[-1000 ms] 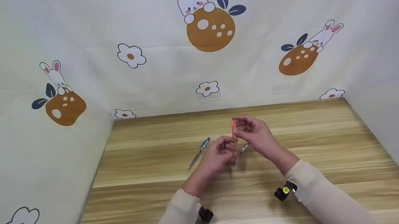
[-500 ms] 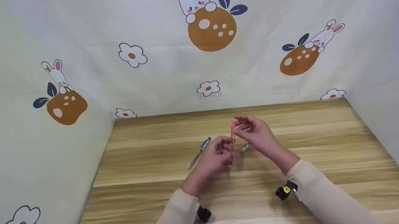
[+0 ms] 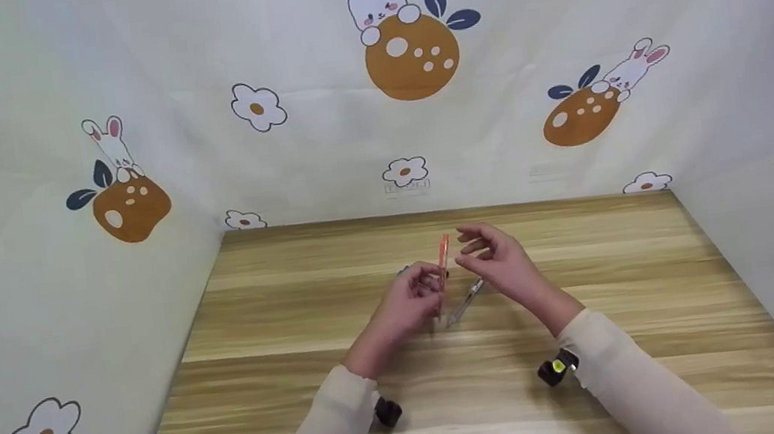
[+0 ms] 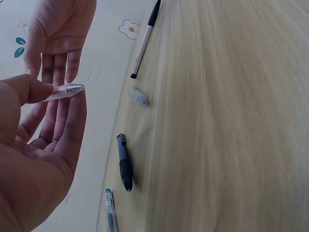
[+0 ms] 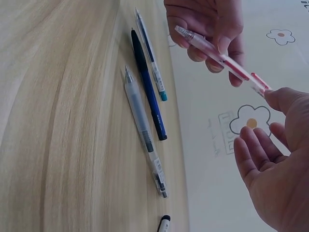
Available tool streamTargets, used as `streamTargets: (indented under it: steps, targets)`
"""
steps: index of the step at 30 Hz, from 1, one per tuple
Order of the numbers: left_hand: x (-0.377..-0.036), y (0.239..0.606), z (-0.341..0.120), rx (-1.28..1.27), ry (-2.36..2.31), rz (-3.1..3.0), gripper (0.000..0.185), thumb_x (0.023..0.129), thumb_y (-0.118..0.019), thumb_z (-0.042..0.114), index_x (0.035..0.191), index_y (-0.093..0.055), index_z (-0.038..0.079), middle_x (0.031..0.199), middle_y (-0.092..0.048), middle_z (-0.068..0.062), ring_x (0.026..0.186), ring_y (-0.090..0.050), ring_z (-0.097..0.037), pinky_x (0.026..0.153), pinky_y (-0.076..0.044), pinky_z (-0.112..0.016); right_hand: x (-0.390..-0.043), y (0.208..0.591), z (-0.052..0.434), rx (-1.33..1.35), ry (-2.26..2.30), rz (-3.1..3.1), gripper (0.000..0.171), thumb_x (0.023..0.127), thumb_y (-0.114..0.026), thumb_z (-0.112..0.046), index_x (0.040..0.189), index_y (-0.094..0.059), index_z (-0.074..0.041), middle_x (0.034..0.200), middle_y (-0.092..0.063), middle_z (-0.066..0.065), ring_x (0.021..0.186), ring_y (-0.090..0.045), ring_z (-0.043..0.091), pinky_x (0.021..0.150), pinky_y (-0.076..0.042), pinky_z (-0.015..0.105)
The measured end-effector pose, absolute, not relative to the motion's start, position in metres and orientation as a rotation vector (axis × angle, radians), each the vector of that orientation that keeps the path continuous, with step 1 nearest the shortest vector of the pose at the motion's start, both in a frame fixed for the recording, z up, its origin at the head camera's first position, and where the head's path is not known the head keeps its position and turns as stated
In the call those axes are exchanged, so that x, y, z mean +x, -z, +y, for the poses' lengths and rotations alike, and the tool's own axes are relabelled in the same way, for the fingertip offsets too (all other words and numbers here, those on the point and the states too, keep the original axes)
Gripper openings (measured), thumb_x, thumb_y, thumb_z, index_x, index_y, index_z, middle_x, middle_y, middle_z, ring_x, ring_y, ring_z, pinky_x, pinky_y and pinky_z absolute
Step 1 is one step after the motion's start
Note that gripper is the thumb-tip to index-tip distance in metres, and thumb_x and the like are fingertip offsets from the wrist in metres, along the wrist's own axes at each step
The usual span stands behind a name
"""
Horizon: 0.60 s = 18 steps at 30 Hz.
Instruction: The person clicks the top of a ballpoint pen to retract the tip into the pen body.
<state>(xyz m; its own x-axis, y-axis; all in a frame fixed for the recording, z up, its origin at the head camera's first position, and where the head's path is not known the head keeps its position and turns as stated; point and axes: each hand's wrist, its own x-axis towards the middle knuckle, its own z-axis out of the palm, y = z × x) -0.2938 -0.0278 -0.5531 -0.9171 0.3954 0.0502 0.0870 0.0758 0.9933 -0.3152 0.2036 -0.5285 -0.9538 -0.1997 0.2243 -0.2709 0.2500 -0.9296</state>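
My left hand point(image 3: 403, 305) pinches a clear-barrelled pen with red parts point(image 3: 443, 251) between thumb and fingers. In the right wrist view the pen point(image 5: 234, 67) slants, its clear tip away from my right hand. The left wrist view shows only its clear tip end point(image 4: 72, 89) past the thumb. My right hand point(image 3: 503, 261) is just right of the pen, fingers loosely bent and holding nothing. A narrow gap shows between them in the head view; in the right wrist view the right thumb point(image 5: 282, 99) overlaps the pen's red end.
On the wood-grain table point(image 3: 292, 404) lie a clear-and-white pen point(image 5: 140, 116), a dark blue pen point(image 5: 147, 87) and a teal-ended pen point(image 5: 153, 58). A white pen with a black end point(image 4: 146, 43) lies farther along. Patterned cloth walls point(image 3: 316, 144) surround the table.
My left hand has moved left and slightly down with the red pen, now partly covering the blue pen on the table. The right fingers have let go of the pen's upper end.
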Motion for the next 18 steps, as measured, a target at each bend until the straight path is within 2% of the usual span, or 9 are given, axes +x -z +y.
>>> streamTargets:
  steps: [5,12,18]
  targets:
    - [-0.295,0.555,-0.033,0.468,-1.915,2.147,0.036,0.097,-0.067,-0.007,0.133,-0.067,0.0,0.103,-0.065,-0.006,0.088,-0.065,-0.018,0.072,-0.06,-0.03,-0.315,0.53,0.205,0.477,-1.816,-2.454,0.05,0.104,-0.079,-0.01,0.151,-0.063,-0.002,0.139,-0.066,0.017,0.124,-0.067,0.036,0.103,-0.056,0.042]
    - [-0.296,0.554,-0.043,0.436,-1.887,2.198,0.04,0.095,-0.067,-0.006,0.134,-0.066,0.0,0.106,-0.065,-0.007,0.089,-0.065,-0.018,0.069,-0.057,-0.027,-0.316,0.53,0.204,0.48,-1.8,-2.448,0.051,0.101,-0.08,-0.006,0.149,-0.064,0.0,0.137,-0.067,0.019,0.123,-0.068,0.037,0.103,-0.055,0.047]
    - [-0.296,0.552,-0.052,0.413,-1.827,2.284,0.04,0.095,-0.067,-0.005,0.133,-0.068,0.004,0.11,-0.066,-0.008,0.094,-0.067,-0.02,0.074,-0.058,-0.031,-0.317,0.532,0.203,0.488,-1.819,-2.422,0.053,0.099,-0.082,-0.005,0.148,-0.063,0.003,0.139,-0.066,0.023,0.123,-0.067,0.043,0.101,-0.056,0.045]
